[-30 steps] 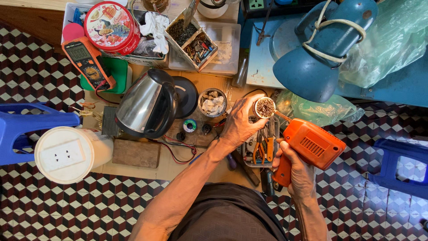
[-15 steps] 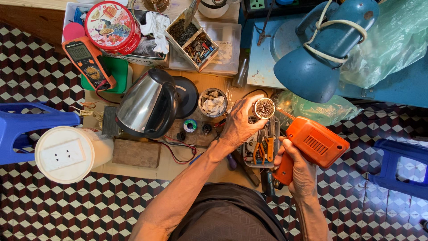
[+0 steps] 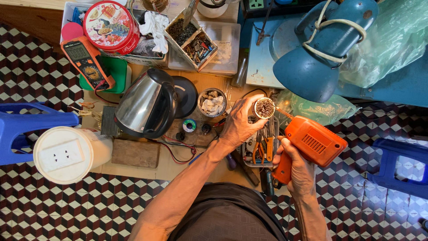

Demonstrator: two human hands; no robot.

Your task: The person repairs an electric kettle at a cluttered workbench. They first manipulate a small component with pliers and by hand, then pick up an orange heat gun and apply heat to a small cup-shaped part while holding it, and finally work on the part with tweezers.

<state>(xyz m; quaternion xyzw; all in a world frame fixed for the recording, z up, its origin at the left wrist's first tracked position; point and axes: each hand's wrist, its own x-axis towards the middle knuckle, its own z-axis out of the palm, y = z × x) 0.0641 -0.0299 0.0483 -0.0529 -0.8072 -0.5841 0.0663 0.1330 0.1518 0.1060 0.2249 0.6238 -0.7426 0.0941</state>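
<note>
Blue metal dominates the far right of your tabletop [image 3: 178, 167]: a big desk lamp [image 3: 318, 58] with a cord looped round its neck, lying beside a crumpled clear plastic bag [image 3: 392, 40]. To the left of centre stands a steel electric kettle [image 3: 147, 107] with a black handle, and nearer the left edge a white round tub topped by a socket plate [image 3: 62, 154], next to a blue plastic stool [image 3: 26, 127]. At the far edge sit a round red biscuit tin [image 3: 111, 27], an orange multimeter [image 3: 87, 62] on a green pad, and a divided box of small parts [image 3: 191, 38]. Your right hand [image 3: 296, 167] is closed round the grip of an orange soldering gun [image 3: 312, 145], its thin tip pointing up and left toward the little tin. Your left hand [image 3: 240, 125] is wrapped round a small round tin of metal wool [image 3: 264, 108], held just above a tray of pliers [image 3: 263, 147], with the tip very close to its rim; whether they touch you cannot tell. That tin looks light and stiff, smooth on its sides and so likely a bit slippery; it seems best held round the wall, fingers below the rim and away from the tip. The gun looks top-heavy, so the pistol grip is the safe place to hold it.
</note>
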